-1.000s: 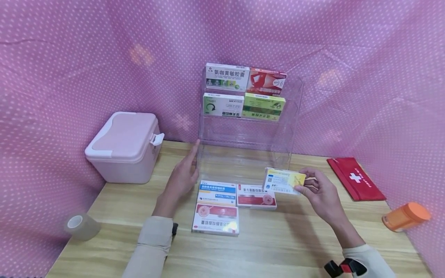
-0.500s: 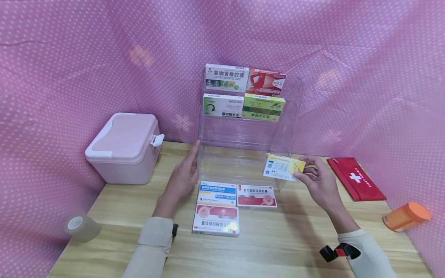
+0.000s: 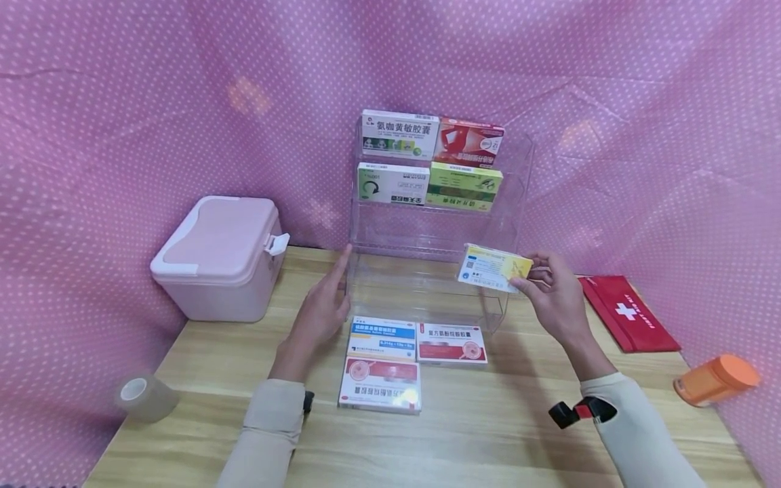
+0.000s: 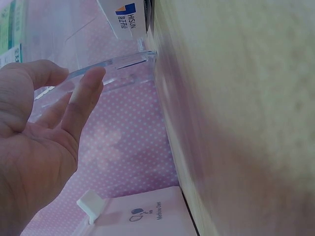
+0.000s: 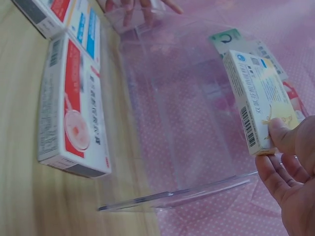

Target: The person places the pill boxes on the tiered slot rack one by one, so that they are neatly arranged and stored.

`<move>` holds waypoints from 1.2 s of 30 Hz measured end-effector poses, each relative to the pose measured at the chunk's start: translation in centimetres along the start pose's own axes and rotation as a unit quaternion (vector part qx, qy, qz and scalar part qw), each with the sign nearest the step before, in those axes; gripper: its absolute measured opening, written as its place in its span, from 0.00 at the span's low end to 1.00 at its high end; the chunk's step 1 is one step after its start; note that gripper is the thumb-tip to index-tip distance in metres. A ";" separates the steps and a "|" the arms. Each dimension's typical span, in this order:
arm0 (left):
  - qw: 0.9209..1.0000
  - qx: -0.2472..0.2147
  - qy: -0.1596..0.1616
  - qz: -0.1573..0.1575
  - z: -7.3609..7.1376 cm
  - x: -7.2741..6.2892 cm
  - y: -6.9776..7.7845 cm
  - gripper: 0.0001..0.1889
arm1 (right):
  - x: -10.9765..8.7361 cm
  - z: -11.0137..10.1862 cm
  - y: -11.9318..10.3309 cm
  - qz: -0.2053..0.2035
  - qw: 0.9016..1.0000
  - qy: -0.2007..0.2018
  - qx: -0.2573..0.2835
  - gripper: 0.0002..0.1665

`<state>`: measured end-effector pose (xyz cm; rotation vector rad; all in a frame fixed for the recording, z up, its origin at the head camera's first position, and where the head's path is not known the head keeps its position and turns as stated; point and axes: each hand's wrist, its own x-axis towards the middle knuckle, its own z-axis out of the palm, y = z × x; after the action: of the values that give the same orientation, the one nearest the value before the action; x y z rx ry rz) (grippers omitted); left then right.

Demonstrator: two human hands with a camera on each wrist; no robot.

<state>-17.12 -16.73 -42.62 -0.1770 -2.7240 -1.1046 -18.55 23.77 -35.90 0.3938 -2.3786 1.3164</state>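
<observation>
My right hand (image 3: pixel 556 298) pinches a white-and-yellow medicine box (image 3: pixel 493 268) by its right end, thumb across the printed front. It is held tilted before the lower right of the clear acrylic display rack (image 3: pixel 427 234), whose lower tiers show through. With fingers mostly straight, my left hand (image 3: pixel 320 318) touches the rack's left side; the left wrist view shows the fingers (image 4: pixel 86 101) at the panel's edge. On upper tiers stand a white-green box (image 3: pixel 399 134), a red box (image 3: pixel 468 142), a white box (image 3: pixel 392 183) and a green box (image 3: pixel 465 186).
Before the rack lie a blue-white medicine box (image 3: pixel 382 337) and two red-white ones, one right (image 3: pixel 451 343), one nearer (image 3: pixel 379 385). A pink lidded case (image 3: pixel 216 257) and tape roll (image 3: pixel 146 398) stand left. A red first aid pouch (image 3: pixel 630 313) and orange bottle (image 3: pixel 715 381) lie right.
My right hand has raised the white-and-yellow medicine box from above the red-white box up to the rack's lower tiers, shifting slightly left. My left hand stays at the rack's side.
</observation>
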 end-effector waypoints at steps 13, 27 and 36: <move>1.000 -0.010 -0.005 0.001 0.0 0.2 -0.2 0.60 | 4.3 2.8 -1.2 -0.068 0.996 0.053 0.007 0.27; 1.000 -0.004 0.000 0.002 -0.1 0.0 0.0 0.60 | 7.1 4.6 -1.8 -0.139 0.982 0.095 -0.091 0.25; 1.000 -0.001 0.001 0.004 -0.1 0.0 0.0 0.59 | 8.1 5.9 -1.7 -0.139 0.983 0.078 -0.097 0.21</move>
<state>-17.08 -16.77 -42.56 -0.1886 -2.7184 -1.1054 -26.13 17.45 -33.69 0.5226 -2.2023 0.9465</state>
